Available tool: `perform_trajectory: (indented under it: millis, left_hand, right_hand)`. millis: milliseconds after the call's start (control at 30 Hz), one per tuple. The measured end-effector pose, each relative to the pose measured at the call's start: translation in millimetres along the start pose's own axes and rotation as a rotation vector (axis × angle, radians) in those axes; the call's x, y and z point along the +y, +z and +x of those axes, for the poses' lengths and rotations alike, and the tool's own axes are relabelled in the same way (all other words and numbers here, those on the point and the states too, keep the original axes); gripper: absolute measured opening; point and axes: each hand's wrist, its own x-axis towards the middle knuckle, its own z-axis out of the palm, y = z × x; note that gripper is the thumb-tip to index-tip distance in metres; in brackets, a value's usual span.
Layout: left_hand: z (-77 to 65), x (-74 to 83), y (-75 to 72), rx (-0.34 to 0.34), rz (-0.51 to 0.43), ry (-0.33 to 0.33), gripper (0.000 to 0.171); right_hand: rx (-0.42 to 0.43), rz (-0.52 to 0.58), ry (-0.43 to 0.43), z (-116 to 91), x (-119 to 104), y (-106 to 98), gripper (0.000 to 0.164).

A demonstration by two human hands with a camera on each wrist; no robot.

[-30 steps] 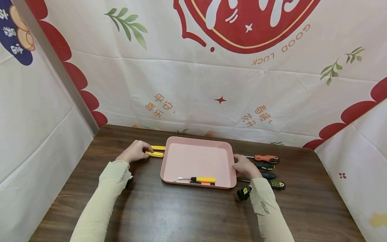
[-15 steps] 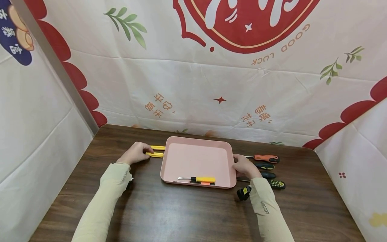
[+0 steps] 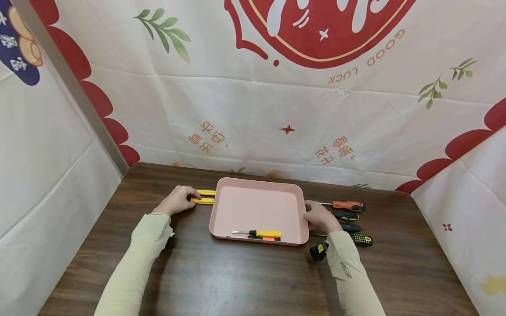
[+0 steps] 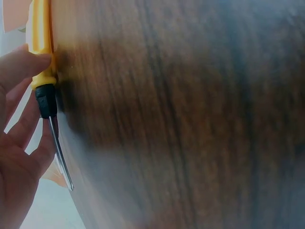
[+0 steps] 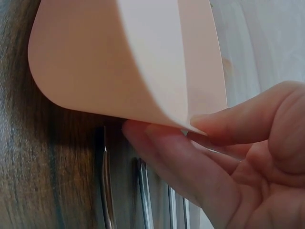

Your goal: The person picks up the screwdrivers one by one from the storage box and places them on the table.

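Observation:
In the head view, my left hand (image 3: 178,200) is at the left side of a pink tray (image 3: 257,206). It pinches the yellow handle of a screwdriver (image 4: 42,71), whose black collar and bare metal shaft show in the left wrist view. A second yellow-handled screwdriver (image 3: 206,192) lies just behind it. My right hand (image 3: 321,217) pinches the tray's right rim, thumb on the inner side and fingers outside and beneath, as the right wrist view shows. Along the tray's front wall lie a yellow-handled screwdriver (image 3: 268,234) and an orange-and-black tool (image 3: 270,239), partly hidden.
Right of the tray lie an orange-handled screwdriver (image 3: 348,206) and several dark-handled tools (image 3: 362,239), shafts toward the tray. A small black block (image 3: 318,251) with a yellow mark sits by the right cuff. A printed cloth (image 3: 253,109) hangs behind the wooden table (image 3: 237,281).
My left forearm has shifted slightly to the right. Both hands keep their holds, and the tray and tools stay in place.

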Motion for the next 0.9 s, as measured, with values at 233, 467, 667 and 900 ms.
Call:
perform_trajectory:
  millis: [233,467,667,900]
  left_hand:
    - [-0.7,-0.5,0.4,0.011,0.005,-0.006,0.019]
    - [-2.1,-1.5,2.8,0.018,0.001,-0.013,0.019]
    - [-3.5,-2.7,3.2,0.031,-0.008,-0.008,0.018]
    - [-3.7,-3.7,3.4,0.027,-0.027,-0.027,0.018]
  right_hand:
    - [0.0,-0.013,0.014,1.2,-0.8,-0.5,0.062]
    - [0.002,-0.011,0.018,1.7,-0.2,-0.3,0.063]
    - [0.002,-0.012,0.016,1.3,-0.4,0.1,0.063]
    - [-0.004,-0.005,0.014,-0.1,-1.6,-0.7,0.063]
